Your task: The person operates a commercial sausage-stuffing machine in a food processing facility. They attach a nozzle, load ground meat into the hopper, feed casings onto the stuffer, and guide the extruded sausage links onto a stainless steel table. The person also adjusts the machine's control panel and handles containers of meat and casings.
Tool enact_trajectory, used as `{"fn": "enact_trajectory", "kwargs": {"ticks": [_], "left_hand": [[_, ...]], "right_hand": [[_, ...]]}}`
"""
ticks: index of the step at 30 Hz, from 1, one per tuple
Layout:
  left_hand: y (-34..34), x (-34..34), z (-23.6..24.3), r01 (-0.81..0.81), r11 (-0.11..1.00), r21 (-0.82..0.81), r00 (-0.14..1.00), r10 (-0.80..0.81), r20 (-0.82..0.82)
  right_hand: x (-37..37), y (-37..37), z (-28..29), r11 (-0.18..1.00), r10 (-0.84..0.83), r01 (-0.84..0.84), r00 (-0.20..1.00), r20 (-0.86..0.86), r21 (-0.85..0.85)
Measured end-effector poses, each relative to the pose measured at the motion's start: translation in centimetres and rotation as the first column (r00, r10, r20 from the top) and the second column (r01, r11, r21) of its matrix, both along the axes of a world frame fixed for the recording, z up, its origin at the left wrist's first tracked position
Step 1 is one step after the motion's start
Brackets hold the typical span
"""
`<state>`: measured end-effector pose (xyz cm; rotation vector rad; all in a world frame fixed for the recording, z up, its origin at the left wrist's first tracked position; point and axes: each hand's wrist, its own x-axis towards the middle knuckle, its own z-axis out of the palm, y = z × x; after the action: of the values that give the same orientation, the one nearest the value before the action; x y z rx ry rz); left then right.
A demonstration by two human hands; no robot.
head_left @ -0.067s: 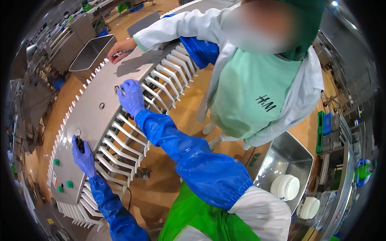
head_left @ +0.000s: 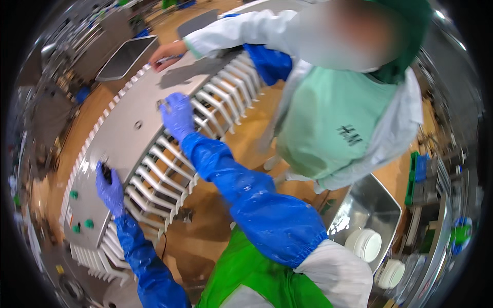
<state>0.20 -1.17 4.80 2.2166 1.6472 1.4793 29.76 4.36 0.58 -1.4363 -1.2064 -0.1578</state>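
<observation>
- Dark object: at the near left of the grey surface, clamped between thumb and fingers of the left hand.
- Small dark piece: farther off, at the fingertips of the right hand; I cannot tell whether they grip it.
- Small ring: lying on the surface between both hands, touching neither.
- Green knobs: nearer, left of the left hand.
- White bars: along the surface's right side.
- Co-worker's hand: by the far part.

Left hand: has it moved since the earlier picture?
No, not noticeably: the left hand keeps about the same place relative to the nearest green knob; the whole view has shifted.
</observation>
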Motion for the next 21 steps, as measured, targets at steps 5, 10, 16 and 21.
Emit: {"fn": "enact_trajectory", "kwargs": {"ticks": [5,10,16,21], "left_hand": [[-1.4,2.0,-4.2,-0.026,0.998,-0.048,0.998,0.029,0.049],[-1.6,1.5,-4.4,-0.03,0.999,-0.04,0.997,0.032,0.065],[-1.9,1.7,-4.2,-0.07,0.996,-0.051,0.998,0.07,0.008],[-2.0,1.7,-4.4,-0.071,0.997,-0.045,0.997,0.072,0.018]], "right_hand": [[2.6,-2.0,-2.5,1.0,0.01,-0.01,1.0,-0.001,-0.005],[2.2,-2.4,-2.3,0.997,0.059,-0.062,0.997,-0.046,-0.055],[2.3,-2.2,-2.6,0.996,0.071,-0.074,0.995,-0.066,-0.049],[2.3,-3.0,-2.2,0.995,0.086,-0.082,0.991,0.101,-0.05]]}}
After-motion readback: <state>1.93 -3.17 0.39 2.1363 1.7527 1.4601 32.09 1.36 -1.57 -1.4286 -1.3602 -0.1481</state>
